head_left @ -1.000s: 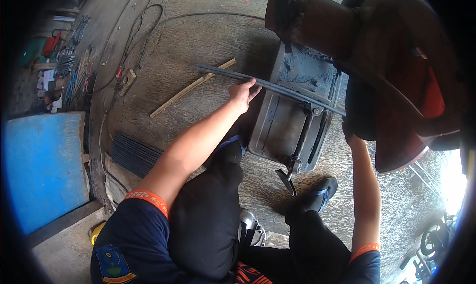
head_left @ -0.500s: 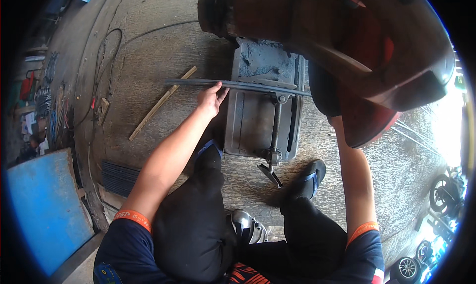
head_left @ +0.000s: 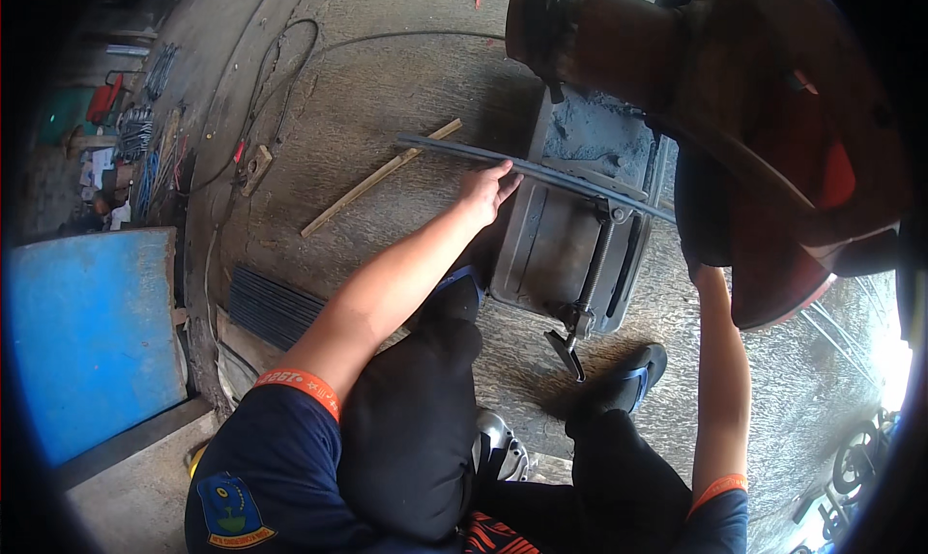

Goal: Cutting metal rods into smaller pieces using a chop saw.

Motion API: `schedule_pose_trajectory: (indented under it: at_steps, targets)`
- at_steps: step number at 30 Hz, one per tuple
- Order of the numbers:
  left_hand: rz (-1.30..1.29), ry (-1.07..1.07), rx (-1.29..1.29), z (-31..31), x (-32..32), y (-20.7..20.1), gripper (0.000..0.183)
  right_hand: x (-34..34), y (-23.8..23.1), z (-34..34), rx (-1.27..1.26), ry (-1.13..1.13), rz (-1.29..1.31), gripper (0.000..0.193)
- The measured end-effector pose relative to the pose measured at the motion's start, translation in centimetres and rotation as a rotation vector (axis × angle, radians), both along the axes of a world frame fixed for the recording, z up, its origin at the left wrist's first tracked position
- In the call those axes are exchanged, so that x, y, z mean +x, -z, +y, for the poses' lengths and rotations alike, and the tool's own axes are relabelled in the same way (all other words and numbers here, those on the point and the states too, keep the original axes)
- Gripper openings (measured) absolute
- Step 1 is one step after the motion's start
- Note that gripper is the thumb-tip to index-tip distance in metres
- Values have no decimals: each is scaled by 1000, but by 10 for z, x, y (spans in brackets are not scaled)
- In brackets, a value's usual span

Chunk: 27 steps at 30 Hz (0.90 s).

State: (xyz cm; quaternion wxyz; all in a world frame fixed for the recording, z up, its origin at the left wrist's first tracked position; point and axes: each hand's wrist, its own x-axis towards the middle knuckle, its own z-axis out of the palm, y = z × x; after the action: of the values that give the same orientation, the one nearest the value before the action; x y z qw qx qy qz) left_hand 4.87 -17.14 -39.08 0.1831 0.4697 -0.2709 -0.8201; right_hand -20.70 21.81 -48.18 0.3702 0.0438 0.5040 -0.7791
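Two thin grey metal bars (head_left: 464, 150) lie side by side across the base (head_left: 517, 249) of a cut-off saw, against its screw vise (head_left: 596, 264). My left hand (head_left: 491, 189) is closed on the bars left of the base, thumb on top and fingers below. Over the right part of the base looms the dark red saw head (head_left: 619, 46), large and close to the camera. My right forearm (head_left: 723, 370) reaches up beneath it. The saw's guard hides my right hand's fingers and the right ends of the bars.
A wooden strip (head_left: 382, 177) lies on the rough concrete floor near a black cable (head_left: 406, 36). Dark bars (head_left: 275, 307) are stacked by my left arm, beside a blue panel (head_left: 92, 336). Below the vise crank (head_left: 564, 354) are my sandalled feet. Motorcycle parts stand at far right.
The view has swung, so the saw, bars and floor items appear farther right and slightly tilted. My left hand keeps its hold on the bars; my right hand stays behind the saw.
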Motion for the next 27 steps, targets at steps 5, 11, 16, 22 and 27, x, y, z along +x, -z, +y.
schedule_pose_trajectory:
  at_steps: [5,11,16,22,27]
  targets:
    - [-18,16,-17,0,0,-8,14,-2,12,7,10,-17,9,35]
    - [-32,13,-13,-2,-2,-8,14,0,11,5,15,-31,34,39]
    - [-44,33,11,-4,-2,-5,17,7,-5,-2,-12,-9,50,44]
    - [-60,43,-2,-7,-2,2,16,14,-15,-2,6,44,21,44]
    - [-51,59,-9,-7,-1,1,13,25,-18,-7,5,64,7,44]
